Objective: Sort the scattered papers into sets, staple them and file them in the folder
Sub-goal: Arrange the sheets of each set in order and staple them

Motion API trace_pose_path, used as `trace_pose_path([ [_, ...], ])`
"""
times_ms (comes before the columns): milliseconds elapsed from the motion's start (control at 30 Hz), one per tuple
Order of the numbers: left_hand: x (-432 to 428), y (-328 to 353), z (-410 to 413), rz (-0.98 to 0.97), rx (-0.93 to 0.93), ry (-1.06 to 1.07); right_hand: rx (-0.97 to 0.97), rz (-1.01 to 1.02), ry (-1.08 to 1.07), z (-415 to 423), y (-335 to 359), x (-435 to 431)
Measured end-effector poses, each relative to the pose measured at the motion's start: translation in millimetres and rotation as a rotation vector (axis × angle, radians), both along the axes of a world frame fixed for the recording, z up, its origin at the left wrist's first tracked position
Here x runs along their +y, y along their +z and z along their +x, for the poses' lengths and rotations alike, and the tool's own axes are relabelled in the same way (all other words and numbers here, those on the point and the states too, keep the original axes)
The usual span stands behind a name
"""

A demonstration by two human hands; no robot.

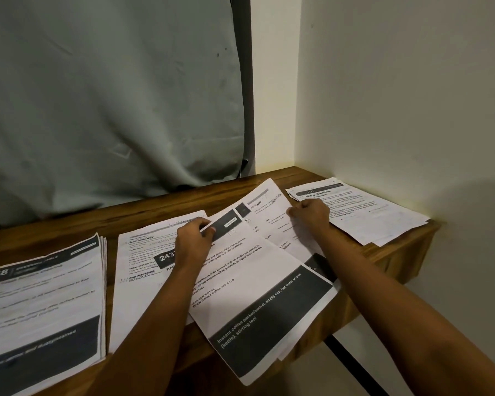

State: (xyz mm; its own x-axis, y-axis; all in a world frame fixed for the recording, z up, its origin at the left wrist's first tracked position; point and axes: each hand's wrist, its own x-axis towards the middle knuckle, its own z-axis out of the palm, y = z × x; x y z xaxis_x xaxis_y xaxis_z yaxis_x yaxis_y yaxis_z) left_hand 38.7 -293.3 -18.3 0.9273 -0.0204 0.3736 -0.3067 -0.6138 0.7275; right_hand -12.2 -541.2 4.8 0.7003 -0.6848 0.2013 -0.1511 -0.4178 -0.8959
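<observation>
Printed sheets lie in groups on a wooden table [143, 208]. My left hand [196, 238] pinches the top edge of a tilted coffee sheet [257, 304] with a dark band near its lower end. My right hand [312, 214] grips the upper right edge of a second tilted sheet [265, 201] lying partly under the first. Under my left arm sits a stack [139, 270] headed with a number starting 243. A thick stack [40, 304] numbered 3638 lies at the left. A "Mirror Cleaning" stack [366, 212] rests in the right corner. No stapler or folder is in view.
A grey-green curtain [112, 95] hangs behind the table. A cream wall [397, 95] closes the right side at the table's corner. The table's right edge [406, 258] drops off just past the mirror stack, and the coffee sheet overhangs the front edge.
</observation>
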Motion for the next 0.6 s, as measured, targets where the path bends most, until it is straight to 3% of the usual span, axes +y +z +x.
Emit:
trace_pose_path([
  [200,6,4,-5,-0.246,-0.111,-0.055,-0.214,0.052,-0.098,-1,16,-21],
  [600,16,10,-4,-0.580,0.053,-0.199,-0.697,-0.046,-0.223,-25,86,-53],
])
